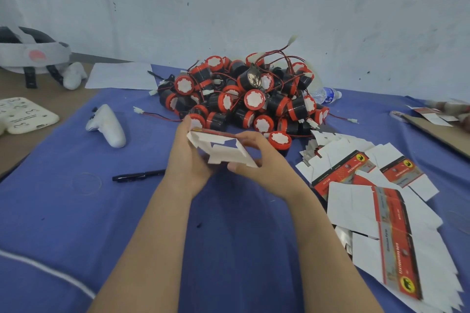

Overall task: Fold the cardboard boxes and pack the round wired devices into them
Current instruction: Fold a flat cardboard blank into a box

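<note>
Packing looks barely begun: you have no finished box in sight, the devices [241, 94] sit heaped behind your hands, and flat boxes [368, 198] lie fanned at right. Your left hand [188, 160] grips one half-formed box [221, 150] by its left side, its fingers mostly hidden behind it. Your right hand [262, 162] pinches the right edge, fingers above, thumb below.
</note>
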`<state>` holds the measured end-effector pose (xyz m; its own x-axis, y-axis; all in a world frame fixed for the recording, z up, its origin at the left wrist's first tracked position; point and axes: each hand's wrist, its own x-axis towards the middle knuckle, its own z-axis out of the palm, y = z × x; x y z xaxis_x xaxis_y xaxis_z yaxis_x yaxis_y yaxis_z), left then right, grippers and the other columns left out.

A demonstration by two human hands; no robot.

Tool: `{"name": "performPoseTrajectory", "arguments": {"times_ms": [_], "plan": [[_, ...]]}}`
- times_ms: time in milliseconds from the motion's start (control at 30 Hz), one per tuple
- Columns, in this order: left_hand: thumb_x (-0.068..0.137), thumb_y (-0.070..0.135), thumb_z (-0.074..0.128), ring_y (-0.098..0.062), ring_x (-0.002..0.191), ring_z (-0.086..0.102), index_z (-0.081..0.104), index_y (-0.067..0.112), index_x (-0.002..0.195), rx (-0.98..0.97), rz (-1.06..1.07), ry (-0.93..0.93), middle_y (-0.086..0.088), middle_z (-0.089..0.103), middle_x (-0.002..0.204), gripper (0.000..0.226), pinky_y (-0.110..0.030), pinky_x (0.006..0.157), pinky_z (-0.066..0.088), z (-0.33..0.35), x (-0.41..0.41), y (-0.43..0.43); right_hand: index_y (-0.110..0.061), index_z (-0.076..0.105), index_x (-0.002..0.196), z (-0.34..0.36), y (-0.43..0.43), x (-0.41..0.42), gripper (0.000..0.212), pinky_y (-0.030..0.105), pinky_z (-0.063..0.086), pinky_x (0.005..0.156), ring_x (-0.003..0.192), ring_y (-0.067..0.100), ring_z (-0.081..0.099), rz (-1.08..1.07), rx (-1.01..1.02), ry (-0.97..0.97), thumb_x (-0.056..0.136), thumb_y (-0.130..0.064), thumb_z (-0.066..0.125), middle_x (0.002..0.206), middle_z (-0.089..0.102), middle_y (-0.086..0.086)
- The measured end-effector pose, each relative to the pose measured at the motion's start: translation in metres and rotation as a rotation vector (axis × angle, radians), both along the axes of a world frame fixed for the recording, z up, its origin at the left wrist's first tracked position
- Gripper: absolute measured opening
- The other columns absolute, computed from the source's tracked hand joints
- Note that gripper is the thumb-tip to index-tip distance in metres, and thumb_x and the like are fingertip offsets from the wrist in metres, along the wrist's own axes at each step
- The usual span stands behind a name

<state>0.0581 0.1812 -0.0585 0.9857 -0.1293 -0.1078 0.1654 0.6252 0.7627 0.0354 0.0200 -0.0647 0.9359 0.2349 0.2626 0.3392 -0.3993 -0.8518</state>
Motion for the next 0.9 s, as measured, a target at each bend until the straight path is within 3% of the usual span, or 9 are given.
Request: {"name": "performPoseTrajectory", "arguments": {"times_ms": [67, 133, 167, 233, 300, 433, 567, 700, 900], "plan": [[0.095, 0.06, 0.035, -0.01, 0.107, 0.062, 0.056, 0.024, 0.125, 0.183, 0.129, -0.108, 0.006, 0.068, 0.113, 0.052, -0.032, 0.095, 0.046, 0.001, -0.002, -0.007, -0.032, 0.049, 0.123, -0.001, -0.002, 0.001, 0.049, 0.016, 0.049, 0.084, 0.111, -0.004, 0.053, -0.093, 0.029, 0.012, 0.082, -0.034, 0.074, 0.122, 0.055, -0.02], [0.088, 0.071, 0.026, -0.006, 0.142, 0.027, 0.031, 0.033, 0.148, 0.407, 0.218, -0.222, 0.009, 0.032, 0.154, 0.072, -0.036, 0.118, 0.022, 0.001, -0.006, -0.014, -0.033, 0.05, 0.122, -0.001, -0.001, 0.001, 0.046, 0.023, 0.052, 0.086, 0.108, 0.005, 0.059, -0.136, 0.082, 0.047, 0.082, -0.038, 0.072, 0.122, 0.058, -0.012], [0.082, 0.077, 0.026, -0.005, 0.146, 0.014, 0.023, 0.039, 0.149, 0.504, 0.244, -0.287, 0.011, 0.016, 0.16, 0.077, -0.038, 0.121, 0.014, 0.001, -0.008, -0.017, -0.032, 0.05, 0.122, -0.001, 0.0, 0.001, 0.045, 0.029, 0.055, 0.086, 0.103, 0.011, 0.064, -0.139, 0.127, 0.067, 0.083, -0.037, 0.071, 0.12, 0.06, -0.007], [0.079, 0.082, 0.036, -0.004, 0.147, 0.007, 0.022, 0.044, 0.144, 0.698, 0.311, -0.446, 0.012, 0.007, 0.16, 0.077, -0.044, 0.121, 0.013, -0.003, -0.008, -0.019, -0.028, 0.052, 0.123, 0.001, 0.003, 0.0, 0.042, 0.033, 0.058, 0.082, 0.088, 0.017, 0.07, -0.13, 0.2, 0.073, 0.085, -0.033, 0.07, 0.112, 0.065, -0.001], [0.07, 0.077, 0.045, -0.008, 0.147, 0.011, 0.026, 0.03, 0.147, 0.877, 0.392, -0.578, 0.012, 0.012, 0.158, 0.092, -0.047, 0.119, 0.02, -0.009, -0.007, -0.02, -0.024, 0.053, 0.123, 0.004, 0.004, -0.001, 0.037, 0.03, 0.058, 0.077, 0.077, 0.017, 0.071, -0.126, 0.205, 0.041, 0.089, -0.027, 0.066, 0.099, 0.07, 0.0], [0.064, 0.075, 0.059, -0.018, 0.14, 0.03, 0.012, 0.025, 0.151, 0.975, 0.406, -0.619, 0.005, 0.029, 0.152, 0.111, -0.052, 0.111, 0.034, -0.016, -0.003, -0.018, -0.02, 0.053, 0.128, 0.005, 0.003, -0.001, 0.032, 0.024, 0.058, 0.07, 0.073, 0.019, 0.069, -0.159, 0.167, -0.017, 0.096, -0.014, 0.055, 0.094, 0.069, 0.006], [0.069, 0.08, 0.056, -0.021, 0.145, 0.015, 0.009, 0.016, 0.153, 1.231, 0.585, -0.652, -0.002, 0.019, 0.158, 0.116, -0.057, 0.116, 0.014, -0.021, 0.0, -0.018, -0.026, 0.057, 0.121, 0.007, 0.001, -0.002, 0.027, 0.017, 0.051, 0.064, 0.068, 0.003, 0.061, -0.245, 0.106, -0.1, 0.097, -0.014, 0.053, 0.094, 0.066, -0.009], [0.067, 0.077, 0.052, -0.021, 0.149, -0.001, 0.0, 0.021, 0.152, 1.26, 0.713, -0.657, -0.004, 0.005, 0.162, 0.115, -0.053, 0.115, -0.006, -0.017, -0.005, -0.016, -0.028, 0.059, 0.112, 0.011, -0.002, -0.003, 0.021, 0.015, 0.047, 0.072, 0.089, 0.01, 0.059, -0.31, 0.113, -0.14, 0.096, -0.016, 0.054, 0.098, 0.063, -0.016], [0.065, 0.07, 0.065, -0.027, 0.144, 0.02, 0.021, 0.012, 0.15, 1.224, 0.776, -0.631, -0.009, 0.03, 0.152, 0.112, -0.055, 0.117, 0.006, -0.011, -0.009, -0.018, -0.028, 0.062, 0.108, 0.019, 0.007, -0.007, 0.014, 0.015, 0.05, 0.071, 0.081, 0.009, 0.062, -0.302, 0.379, -0.238, 0.094, -0.023, 0.058, 0.096, 0.065, 0.0]]}}
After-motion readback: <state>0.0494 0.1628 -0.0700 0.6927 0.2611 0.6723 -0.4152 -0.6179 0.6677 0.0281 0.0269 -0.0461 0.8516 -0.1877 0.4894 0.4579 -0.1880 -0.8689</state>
